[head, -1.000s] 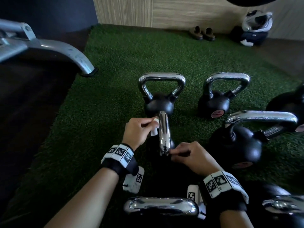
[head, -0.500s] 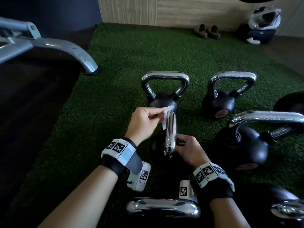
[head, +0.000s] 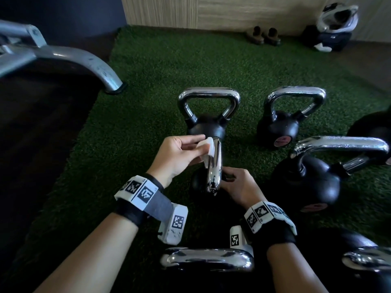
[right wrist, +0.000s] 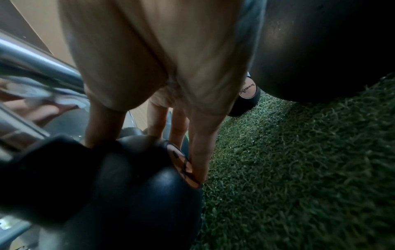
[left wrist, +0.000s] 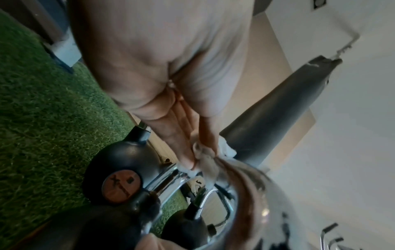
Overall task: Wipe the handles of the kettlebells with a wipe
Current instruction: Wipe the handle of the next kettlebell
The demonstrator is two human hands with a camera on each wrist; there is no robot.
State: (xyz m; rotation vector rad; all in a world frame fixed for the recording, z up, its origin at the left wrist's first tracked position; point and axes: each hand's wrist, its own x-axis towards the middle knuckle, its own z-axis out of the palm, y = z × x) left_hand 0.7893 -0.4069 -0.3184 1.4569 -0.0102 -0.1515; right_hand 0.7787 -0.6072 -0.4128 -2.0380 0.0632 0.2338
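a white wipe (head: 206,149) is pinched in the left hand (head: 177,157) and pressed to the far end of the chrome handle (head: 214,166) of a small kettlebell (right wrist: 136,194) standing on green turf (head: 131,134). the right hand (head: 239,185) is set on the black ball, thumb and fingers (right wrist: 197,152) spread round it, so the weight is braced. judged best: wipe to be kept wrapped round the bar and drawn along its whole loop, underside and both legs included, ball held firm so nothing rolls. the handle is seen edge-on, just right of the left fingertips and above the right knuckles. other kettlebells (head: 287,123) nearby are judged not yet wiped, cannot be told for sure.
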